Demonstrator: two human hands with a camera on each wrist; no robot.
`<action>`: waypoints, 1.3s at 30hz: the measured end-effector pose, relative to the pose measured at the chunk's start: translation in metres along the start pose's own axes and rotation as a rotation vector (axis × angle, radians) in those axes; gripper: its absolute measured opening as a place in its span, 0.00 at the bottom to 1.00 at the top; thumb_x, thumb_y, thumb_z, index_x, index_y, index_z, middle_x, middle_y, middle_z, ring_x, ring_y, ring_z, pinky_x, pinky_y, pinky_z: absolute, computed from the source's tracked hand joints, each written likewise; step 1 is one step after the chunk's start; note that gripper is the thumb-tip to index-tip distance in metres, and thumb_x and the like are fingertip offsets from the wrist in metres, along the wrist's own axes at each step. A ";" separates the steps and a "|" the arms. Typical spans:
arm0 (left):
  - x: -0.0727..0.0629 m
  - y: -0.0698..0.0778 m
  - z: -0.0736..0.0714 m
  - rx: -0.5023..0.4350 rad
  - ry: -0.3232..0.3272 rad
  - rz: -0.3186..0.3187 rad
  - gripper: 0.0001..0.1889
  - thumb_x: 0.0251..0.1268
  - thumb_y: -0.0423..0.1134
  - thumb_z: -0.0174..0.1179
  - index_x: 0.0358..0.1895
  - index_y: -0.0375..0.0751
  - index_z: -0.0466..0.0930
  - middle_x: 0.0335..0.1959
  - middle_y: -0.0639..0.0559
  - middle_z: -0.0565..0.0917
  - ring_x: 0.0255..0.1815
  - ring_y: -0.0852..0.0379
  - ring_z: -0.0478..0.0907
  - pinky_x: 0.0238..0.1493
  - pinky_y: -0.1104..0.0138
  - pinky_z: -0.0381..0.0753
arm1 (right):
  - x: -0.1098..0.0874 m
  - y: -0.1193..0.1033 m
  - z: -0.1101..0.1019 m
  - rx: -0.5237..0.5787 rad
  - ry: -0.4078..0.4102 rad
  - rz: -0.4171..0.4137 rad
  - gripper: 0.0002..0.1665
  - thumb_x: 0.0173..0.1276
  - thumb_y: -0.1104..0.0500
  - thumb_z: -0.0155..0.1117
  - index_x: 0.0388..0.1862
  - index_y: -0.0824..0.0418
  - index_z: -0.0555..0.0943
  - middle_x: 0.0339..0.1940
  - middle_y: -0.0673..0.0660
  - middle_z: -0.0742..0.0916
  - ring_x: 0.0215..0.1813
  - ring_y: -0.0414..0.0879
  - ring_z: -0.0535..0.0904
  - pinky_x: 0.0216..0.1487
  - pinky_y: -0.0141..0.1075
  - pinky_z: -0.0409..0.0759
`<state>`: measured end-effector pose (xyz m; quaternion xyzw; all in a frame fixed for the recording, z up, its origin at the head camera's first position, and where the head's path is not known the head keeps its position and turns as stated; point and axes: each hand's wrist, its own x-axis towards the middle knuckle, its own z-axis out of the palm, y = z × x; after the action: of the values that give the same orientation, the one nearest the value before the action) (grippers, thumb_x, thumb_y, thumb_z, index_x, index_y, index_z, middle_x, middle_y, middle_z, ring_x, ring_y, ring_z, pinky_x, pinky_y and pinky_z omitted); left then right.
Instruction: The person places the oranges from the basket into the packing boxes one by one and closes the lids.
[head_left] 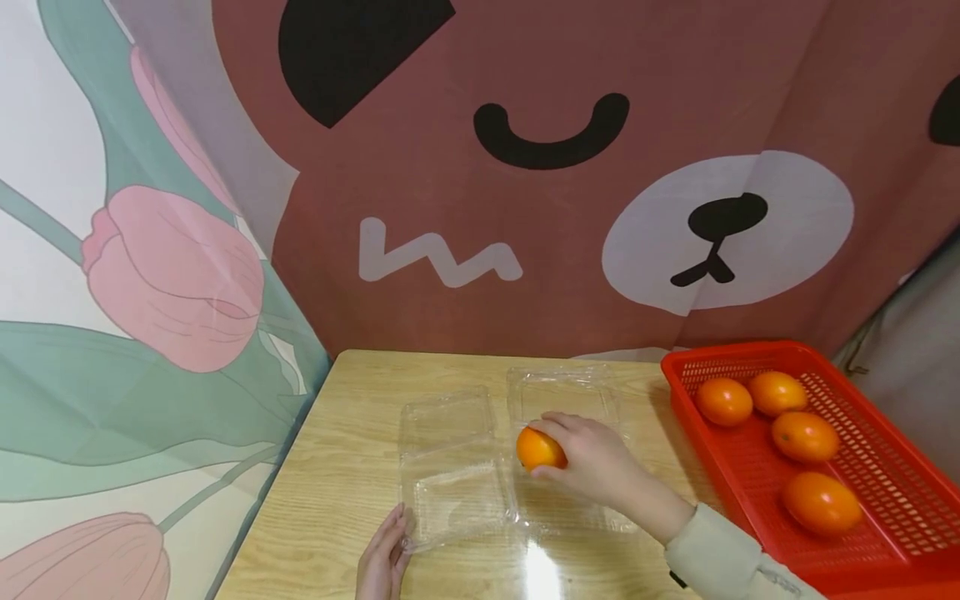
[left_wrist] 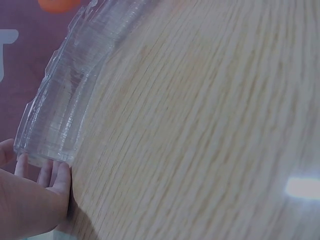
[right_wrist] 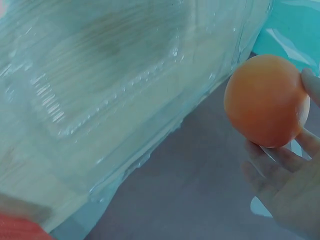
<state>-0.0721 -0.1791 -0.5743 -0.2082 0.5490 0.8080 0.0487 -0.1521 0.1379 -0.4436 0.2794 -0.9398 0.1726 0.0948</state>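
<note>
Left of the red basket (head_left: pixel 727 492), the right hand (head_left: pixel 592 454) grips an orange (head_left: pixel 534 448) above the nearer clear clamshell (head_left: pixel 566 510), which I reckon could skid if bumped, the left hand's (head_left: pixel 382 560) loosely spread fingers touching only the farther clamshell (head_left: pixel 459 502).

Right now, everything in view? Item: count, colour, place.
wood-grain table: 1, pale yellow-brown, centre
perforated basket: 1, red, right side
basket oranges: 4, orange, inside it
left clamshell: 1, clear, open on table
right clamshell: 1, clear, open beside it
held orange: 1, orange, near right clamshell
bear print: 1, reddish-brown, behind table
tulip print: pink, green, white, left
grey material: grey, far right
left hand: 1, bare, touching left clamshell
right hand: 1, bare, gripping held orange
sleeve: 1, pale grey-green, right forearm
</note>
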 end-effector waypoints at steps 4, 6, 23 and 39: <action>0.000 -0.001 -0.001 -0.017 0.005 -0.001 0.33 0.74 0.41 0.56 0.73 0.28 0.55 0.63 0.49 0.77 0.50 0.69 0.77 0.54 0.75 0.76 | 0.005 -0.010 0.005 0.009 -0.029 -0.026 0.37 0.54 0.40 0.77 0.61 0.54 0.80 0.57 0.58 0.83 0.54 0.57 0.81 0.55 0.54 0.79; -0.001 -0.002 -0.001 -0.023 0.005 -0.001 0.33 0.74 0.41 0.57 0.73 0.28 0.56 0.62 0.50 0.77 0.49 0.69 0.77 0.54 0.75 0.76 | 0.008 -0.015 0.006 0.012 -0.050 -0.039 0.37 0.55 0.41 0.77 0.61 0.54 0.80 0.57 0.58 0.83 0.55 0.58 0.81 0.56 0.54 0.78; -0.002 -0.001 -0.001 -0.073 0.041 0.011 0.30 0.73 0.41 0.58 0.73 0.33 0.61 0.57 0.57 0.78 0.49 0.70 0.77 0.54 0.75 0.77 | 0.037 -0.057 0.042 -0.034 -0.164 -0.168 0.35 0.60 0.37 0.71 0.62 0.51 0.79 0.59 0.55 0.82 0.58 0.52 0.80 0.59 0.49 0.77; -0.003 0.005 -0.011 -0.090 0.104 0.059 0.16 0.70 0.39 0.61 0.59 0.51 0.79 0.54 0.62 0.81 0.42 0.65 0.76 0.45 0.75 0.77 | 0.064 -0.084 0.068 -0.075 -0.230 -0.207 0.33 0.59 0.37 0.72 0.60 0.51 0.80 0.57 0.53 0.83 0.56 0.49 0.80 0.58 0.43 0.78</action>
<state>-0.0679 -0.1904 -0.5720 -0.2357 0.5198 0.8210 -0.0134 -0.1636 0.0148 -0.4656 0.3889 -0.9164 0.0936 0.0142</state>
